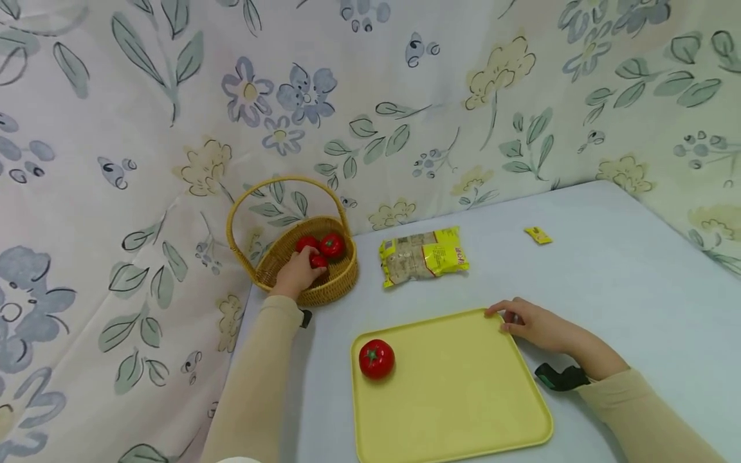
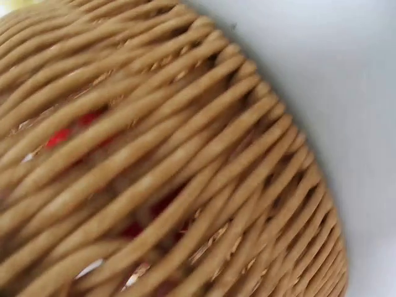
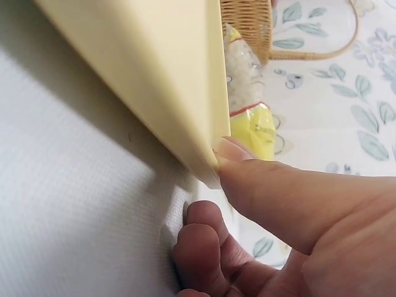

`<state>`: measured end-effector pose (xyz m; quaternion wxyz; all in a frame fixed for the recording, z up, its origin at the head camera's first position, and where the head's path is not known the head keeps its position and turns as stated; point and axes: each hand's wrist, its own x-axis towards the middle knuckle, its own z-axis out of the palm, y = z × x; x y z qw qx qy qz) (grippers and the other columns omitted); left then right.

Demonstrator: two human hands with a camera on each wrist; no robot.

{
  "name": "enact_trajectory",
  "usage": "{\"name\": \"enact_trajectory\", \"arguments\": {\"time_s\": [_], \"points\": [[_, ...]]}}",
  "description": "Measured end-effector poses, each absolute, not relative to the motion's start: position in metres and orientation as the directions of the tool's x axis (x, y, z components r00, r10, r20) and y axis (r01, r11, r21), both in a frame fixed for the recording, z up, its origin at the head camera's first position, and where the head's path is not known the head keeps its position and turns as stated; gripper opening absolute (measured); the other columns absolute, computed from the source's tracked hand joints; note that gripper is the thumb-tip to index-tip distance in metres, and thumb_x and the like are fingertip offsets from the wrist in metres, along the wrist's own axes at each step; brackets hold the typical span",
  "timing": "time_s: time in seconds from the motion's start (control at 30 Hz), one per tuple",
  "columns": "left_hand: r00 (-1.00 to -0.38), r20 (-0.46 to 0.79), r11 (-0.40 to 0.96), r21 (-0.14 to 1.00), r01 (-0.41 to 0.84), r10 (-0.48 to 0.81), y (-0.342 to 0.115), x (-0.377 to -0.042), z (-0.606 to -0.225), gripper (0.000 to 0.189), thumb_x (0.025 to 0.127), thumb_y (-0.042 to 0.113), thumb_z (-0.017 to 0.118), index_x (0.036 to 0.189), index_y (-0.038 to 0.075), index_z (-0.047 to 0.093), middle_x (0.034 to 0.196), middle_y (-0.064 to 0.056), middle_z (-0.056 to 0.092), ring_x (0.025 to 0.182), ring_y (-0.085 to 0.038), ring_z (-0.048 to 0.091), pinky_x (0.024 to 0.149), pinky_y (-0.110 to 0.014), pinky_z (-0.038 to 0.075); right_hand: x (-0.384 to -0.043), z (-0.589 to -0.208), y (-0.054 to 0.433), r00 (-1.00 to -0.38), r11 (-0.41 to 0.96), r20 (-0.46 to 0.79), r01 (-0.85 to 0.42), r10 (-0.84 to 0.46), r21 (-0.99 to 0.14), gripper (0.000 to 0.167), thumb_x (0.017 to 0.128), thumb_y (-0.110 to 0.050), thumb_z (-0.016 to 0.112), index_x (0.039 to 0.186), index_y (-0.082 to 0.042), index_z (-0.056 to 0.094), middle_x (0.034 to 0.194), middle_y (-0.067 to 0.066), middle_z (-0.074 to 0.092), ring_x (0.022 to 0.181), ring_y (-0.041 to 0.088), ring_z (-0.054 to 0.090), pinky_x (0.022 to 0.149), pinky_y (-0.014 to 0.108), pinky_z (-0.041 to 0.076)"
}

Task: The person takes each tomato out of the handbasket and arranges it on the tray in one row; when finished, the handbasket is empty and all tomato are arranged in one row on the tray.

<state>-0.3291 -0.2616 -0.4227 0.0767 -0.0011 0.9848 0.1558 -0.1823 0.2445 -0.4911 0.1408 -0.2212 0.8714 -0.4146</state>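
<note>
In the head view, my left hand (image 1: 296,275) reaches over the near rim of a wicker basket (image 1: 336,292) with a hooped handle. Its thumb and fingers grip a small red tomato (image 1: 317,261) inside. Two more tomatoes, one of them glossy with a green stem (image 1: 332,245), lie behind that hand. Basket weave fills the left wrist view and hides the hand. My right hand (image 1: 535,325) pinches the far right corner of a yellow tray (image 1: 457,386); in the right wrist view its thumb (image 3: 238,158) lies against the rim, other fingers curled below. One large tomato (image 1: 377,359) sits on the tray's left side.
Behind the tray lies a yellow-and-clear plastic bag (image 1: 424,256) of pale food, beside the basket. A small yellow packet (image 1: 538,235) is farther right on the white table (image 1: 637,257). A floral cloth (image 1: 370,96) hangs along the back and left.
</note>
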Motion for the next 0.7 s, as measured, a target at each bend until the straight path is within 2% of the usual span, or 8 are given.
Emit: {"name": "enact_trajectory", "arguments": {"time_s": [0.1, 0.23, 0.33, 0.4, 0.5, 0.6, 0.7], "points": [[-0.991, -0.131, 0.951, 0.306, -0.041, 0.0, -0.261, -0.328, -0.427, 0.054, 0.102, 0.036, 0.07, 0.142, 0.012, 0.045, 0.14, -0.029, 0.049, 0.12, -0.047, 0.058, 0.103, -0.06, 0.047, -0.182, -0.491, 0.243, -0.86, 0.554, -0.059, -0.272, -0.506, -0.786, 0.031, 0.104, -0.012, 0.066, 0.135, -0.012, 0.064, 0.1, 0.002, 0.05, 0.084, 0.015, 0.046, 0.07, 0.027, 0.041], [-0.993, -0.117, 0.958, 0.286, -0.022, 0.012, -0.26, -0.325, -0.428, 0.059, 0.102, 0.039, 0.067, 0.147, 0.008, 0.047, 0.147, -0.032, 0.046, 0.128, -0.05, 0.054, 0.109, -0.06, 0.044, -0.181, -0.49, 0.244, -0.864, 0.56, -0.054, -0.276, -0.501, -0.781, 0.031, 0.104, -0.011, 0.066, 0.134, -0.012, 0.064, 0.1, 0.002, 0.051, 0.084, 0.015, 0.046, 0.07, 0.027, 0.042], [-0.994, -0.112, 0.953, 0.303, -0.029, 0.005, -0.26, -0.321, -0.427, 0.062, 0.102, 0.041, 0.064, 0.147, 0.003, 0.047, 0.146, -0.032, 0.05, 0.13, -0.048, 0.054, 0.111, -0.058, 0.043, -0.182, -0.489, 0.244, -0.868, 0.57, -0.065, -0.266, -0.493, -0.777, 0.031, 0.104, -0.011, 0.066, 0.135, -0.013, 0.064, 0.1, 0.002, 0.05, 0.084, 0.015, 0.046, 0.07, 0.027, 0.042], [-0.995, -0.095, 0.929, 0.366, -0.06, -0.027, -0.261, -0.318, -0.426, 0.061, 0.102, 0.041, 0.064, 0.144, 0.001, 0.044, 0.143, -0.031, 0.054, 0.129, -0.047, 0.055, 0.11, -0.057, 0.044, -0.182, -0.489, 0.244, -0.867, 0.571, -0.076, -0.256, -0.492, -0.78, 0.031, 0.104, -0.012, 0.065, 0.135, -0.013, 0.063, 0.1, 0.003, 0.05, 0.084, 0.016, 0.046, 0.07, 0.027, 0.042], [-0.997, -0.007, 0.843, 0.535, -0.064, -0.071, -0.259, -0.312, -0.421, 0.062, 0.102, 0.037, 0.067, 0.144, 0.003, 0.038, 0.144, -0.027, 0.054, 0.129, -0.044, 0.055, 0.11, -0.056, 0.045, -0.181, -0.49, 0.243, -0.866, 0.572, -0.086, -0.248, -0.492, -0.782, 0.031, 0.105, -0.012, 0.065, 0.136, -0.013, 0.063, 0.1, 0.003, 0.05, 0.085, 0.017, 0.046, 0.07, 0.028, 0.041], [-0.991, 0.127, 0.766, 0.641, 0.046, -0.047, -0.246, -0.296, -0.404, 0.063, 0.102, 0.033, 0.069, 0.15, 0.006, 0.039, 0.147, -0.024, 0.049, 0.134, -0.042, 0.051, 0.111, -0.057, 0.044, -0.182, -0.49, 0.242, -0.866, 0.574, -0.082, -0.253, -0.493, -0.779, 0.031, 0.105, -0.012, 0.065, 0.136, -0.013, 0.063, 0.1, 0.003, 0.05, 0.084, 0.017, 0.046, 0.07, 0.028, 0.041], [-0.974, 0.223, 0.711, 0.678, 0.187, 0.043, -0.223, -0.271, -0.382, 0.061, 0.1, 0.026, 0.074, 0.151, 0.008, 0.045, 0.145, -0.02, 0.047, 0.134, -0.038, 0.05, 0.11, -0.056, 0.046, -0.182, -0.489, 0.243, -0.865, 0.577, -0.076, -0.263, -0.496, -0.773, 0.031, 0.105, -0.012, 0.065, 0.135, -0.013, 0.063, 0.099, 0.002, 0.05, 0.084, 0.017, 0.046, 0.069, 0.028, 0.041]]}}
